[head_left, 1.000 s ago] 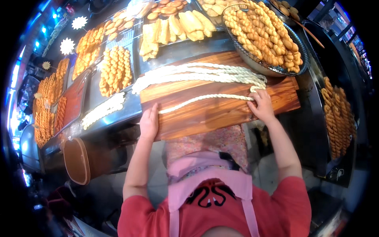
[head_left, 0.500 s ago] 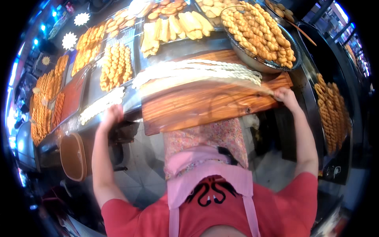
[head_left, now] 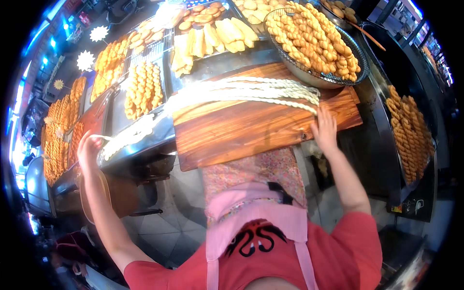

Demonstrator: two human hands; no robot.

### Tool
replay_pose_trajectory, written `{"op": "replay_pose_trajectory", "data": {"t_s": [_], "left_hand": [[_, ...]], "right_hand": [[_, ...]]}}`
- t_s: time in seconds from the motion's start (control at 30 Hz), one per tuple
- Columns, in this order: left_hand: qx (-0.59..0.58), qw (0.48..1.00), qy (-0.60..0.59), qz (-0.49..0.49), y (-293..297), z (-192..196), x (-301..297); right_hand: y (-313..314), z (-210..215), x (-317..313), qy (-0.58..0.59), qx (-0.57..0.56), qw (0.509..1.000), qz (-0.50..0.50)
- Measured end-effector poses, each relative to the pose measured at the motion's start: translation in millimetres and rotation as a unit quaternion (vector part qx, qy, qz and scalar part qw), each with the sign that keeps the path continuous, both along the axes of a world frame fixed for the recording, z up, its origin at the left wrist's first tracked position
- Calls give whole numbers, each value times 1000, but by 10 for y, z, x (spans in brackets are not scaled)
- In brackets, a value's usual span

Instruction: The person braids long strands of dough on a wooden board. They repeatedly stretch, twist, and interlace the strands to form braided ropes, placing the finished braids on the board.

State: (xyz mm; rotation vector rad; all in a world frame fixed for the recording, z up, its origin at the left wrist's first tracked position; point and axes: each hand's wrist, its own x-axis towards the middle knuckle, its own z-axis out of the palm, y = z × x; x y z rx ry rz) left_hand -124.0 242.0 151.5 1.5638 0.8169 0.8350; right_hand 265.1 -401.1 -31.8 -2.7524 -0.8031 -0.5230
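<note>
Closest in, the pink apron [head_left: 263, 227] sits right up by the wooden board [head_left: 232, 133], whose near half is bare grain. Out to the left, the left hand [head_left: 88, 152] is closed in a pinch, thumb and fingers on the end of a pale dough strip [head_left: 105, 138], beside a pile of dough strips [head_left: 129, 137] on the steel worktop [head_left: 164, 130]. Over on the board's right, the right hand [head_left: 326, 129] is palm down and loosely open, thumb apart from the fingers, tips right at the end of the nearest twisted dough rope [head_left: 290, 102]; whether they press on it, I can't tell.

And this dough looks light, soft and stretchy, no stiffness to speak of; a hard tug could thin or tear it, so the ends are the place to hold, gently. Handsome stuff, too: creamy white, evenly twisted, the rope curving alongside a bundle of dough ropes [head_left: 256, 87] on the board's far half, left ends lost in glare.

Beyond, golden fried twists [head_left: 143, 90] at left, puffy fried dough sticks [head_left: 212, 37] in the middle, and at right a wire basket [head_left: 363, 58] heaped with thick brown twists [head_left: 314, 41].
</note>
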Motion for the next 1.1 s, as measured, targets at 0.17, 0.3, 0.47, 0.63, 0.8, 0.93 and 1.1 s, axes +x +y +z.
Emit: {"op": "replay_pose_trajectory", "data": {"t_s": [0.17, 0.3, 0.47, 0.63, 0.8, 0.93, 1.1], "left_hand": [[81, 988, 43, -126, -1513, -153, 1658], [183, 913, 180, -317, -2458, -1154, 2761], [480, 801, 121, -337, -2934, -1737, 3016], [176, 883, 151, -408, -2921, -1508, 2772], [560, 774, 196, -219, -2559, -1095, 2181], [670, 603, 391, -187, -1798, -1430, 1573], [599, 753, 239, -128, -1968, -1558, 1556]], "right_hand": [[-159, 285, -217, 9, 168, 980, 103], [-96, -93, 24, -47, 81, 994, -60], [-175, 92, -441, 65, 155, 975, 147], [-22, 206, 27, 181, 179, 965, 66], [640, 871, 148, 570, 277, 747, 200], [409, 481, 419, 216, 7, 976, 32], [720, 172, 197, 93, -5, 994, 52]]}}
